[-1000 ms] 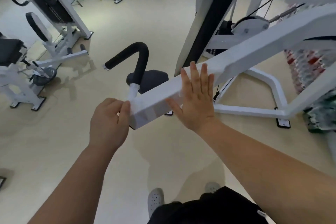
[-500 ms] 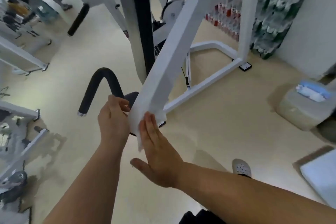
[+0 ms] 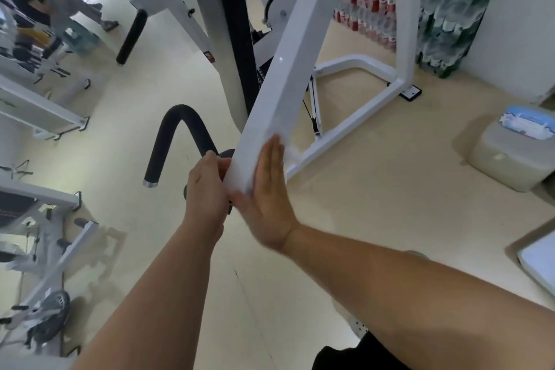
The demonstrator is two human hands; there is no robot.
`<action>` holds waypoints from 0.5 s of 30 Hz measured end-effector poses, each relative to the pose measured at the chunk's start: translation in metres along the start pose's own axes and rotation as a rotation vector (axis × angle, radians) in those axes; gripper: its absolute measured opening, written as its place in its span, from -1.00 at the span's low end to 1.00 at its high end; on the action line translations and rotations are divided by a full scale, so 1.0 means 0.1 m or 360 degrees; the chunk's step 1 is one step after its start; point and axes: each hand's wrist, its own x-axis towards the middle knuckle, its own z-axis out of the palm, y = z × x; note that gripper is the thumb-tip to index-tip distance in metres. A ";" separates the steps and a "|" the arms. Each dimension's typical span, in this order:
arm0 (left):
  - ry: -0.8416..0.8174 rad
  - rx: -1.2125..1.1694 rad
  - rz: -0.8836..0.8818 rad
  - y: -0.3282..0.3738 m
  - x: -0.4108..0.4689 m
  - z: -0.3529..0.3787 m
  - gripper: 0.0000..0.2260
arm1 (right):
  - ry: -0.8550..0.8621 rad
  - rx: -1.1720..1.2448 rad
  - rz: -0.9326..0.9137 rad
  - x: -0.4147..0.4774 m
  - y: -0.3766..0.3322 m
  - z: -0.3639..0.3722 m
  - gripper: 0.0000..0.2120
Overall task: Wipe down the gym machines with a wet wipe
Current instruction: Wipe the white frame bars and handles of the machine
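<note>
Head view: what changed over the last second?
The right hand slid back along the white beam to its near end, and now presses the wet wipe flat against the beam's right side. The left hand still grips the beam's end beside the black handle; nothing let go.

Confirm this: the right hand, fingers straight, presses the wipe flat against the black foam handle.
Wrong surface. In the head view the right hand, fingers straight, presses the wipe flat against the white beam; the black foam handle stands clear of that hand.
</note>
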 end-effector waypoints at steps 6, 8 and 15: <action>-0.0022 -0.0103 -0.0047 -0.01 -0.02 -0.04 -0.50 | -0.0244 -0.0105 -0.0054 -0.58 0.16 0.24 -0.04; -0.0045 -0.0067 -0.0028 -0.01 0.00 -0.08 -0.48 | -0.0066 -0.0034 0.0017 -0.22 0.08 0.15 -0.04; -0.0047 0.0260 0.0095 0.14 0.17 -0.07 -0.47 | 0.0078 -0.0168 -0.0129 0.49 0.05 -0.28 0.04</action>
